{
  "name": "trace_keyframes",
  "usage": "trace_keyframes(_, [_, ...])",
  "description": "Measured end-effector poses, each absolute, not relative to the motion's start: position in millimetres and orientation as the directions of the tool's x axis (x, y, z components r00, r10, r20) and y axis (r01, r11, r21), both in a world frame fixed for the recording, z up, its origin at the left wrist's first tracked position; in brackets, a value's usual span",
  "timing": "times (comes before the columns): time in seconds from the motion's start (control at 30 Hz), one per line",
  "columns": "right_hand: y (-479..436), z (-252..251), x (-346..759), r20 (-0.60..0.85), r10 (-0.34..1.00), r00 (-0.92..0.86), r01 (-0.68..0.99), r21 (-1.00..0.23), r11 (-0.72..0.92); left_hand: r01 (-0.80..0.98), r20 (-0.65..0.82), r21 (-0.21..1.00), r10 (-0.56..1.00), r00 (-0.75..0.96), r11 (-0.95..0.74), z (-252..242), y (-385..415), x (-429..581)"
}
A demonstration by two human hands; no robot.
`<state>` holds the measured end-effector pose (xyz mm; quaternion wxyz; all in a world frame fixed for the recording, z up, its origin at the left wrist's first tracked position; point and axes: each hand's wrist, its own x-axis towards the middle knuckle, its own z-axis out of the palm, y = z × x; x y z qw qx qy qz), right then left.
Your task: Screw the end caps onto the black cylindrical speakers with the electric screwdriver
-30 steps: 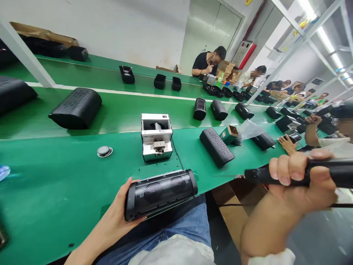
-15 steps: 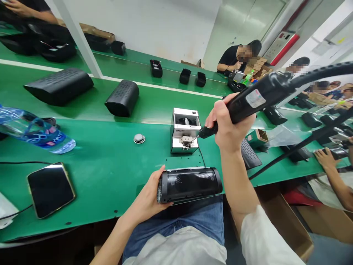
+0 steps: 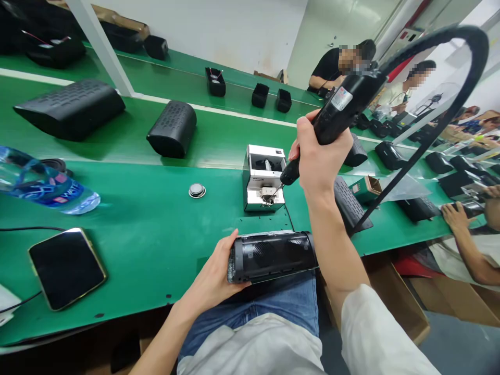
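My left hand (image 3: pixel 219 271) grips the left end of a black speaker housing (image 3: pixel 277 255), which lies lengthwise at the table's front edge, over my lap. My right hand (image 3: pixel 322 151) is wrapped round a black electric screwdriver (image 3: pixel 336 112), tilted with its bit pointing down and left. The bit's tip is at the front outlet of a small white screw feeder (image 3: pixel 265 179). Whether a screw sits on the tip is too small to tell. A round silver disc-shaped part (image 3: pixel 197 190) lies on the green table (image 3: pixel 156 250) left of the feeder.
At the left are a water bottle (image 3: pixel 50 182) and a phone (image 3: pixel 67 268). Black speaker shells (image 3: pixel 172 129) stand along the green belt behind. The screwdriver's thick cable (image 3: pixel 437 130) loops down at the right, near a small green box (image 3: pixel 366 188). A co-worker's hand (image 3: pixel 459 221) is farther right.
The screwdriver has tipped more upright, with its tip still at the feeder, and its cable now arches higher. My left hand and the housing have shifted slightly right in view.
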<state>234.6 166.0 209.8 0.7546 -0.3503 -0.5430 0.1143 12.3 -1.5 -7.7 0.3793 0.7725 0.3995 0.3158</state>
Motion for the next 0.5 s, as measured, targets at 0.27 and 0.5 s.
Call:
trace_keyframes(0.27, [125, 219, 236, 0.673, 0.649, 0.354, 0.123, -0.722, 0.681, 0.322, 0.185, 0.868, 0.846, 0.499, -0.379, -1, 0, 12])
trace_keyframes(0.5, [69, 250, 201, 0.624, 0.720, 0.304, -0.084, -0.735, 0.673, 0.324, 0.191, 0.863, 0.844, 0.501, -0.388, -7, 0, 13])
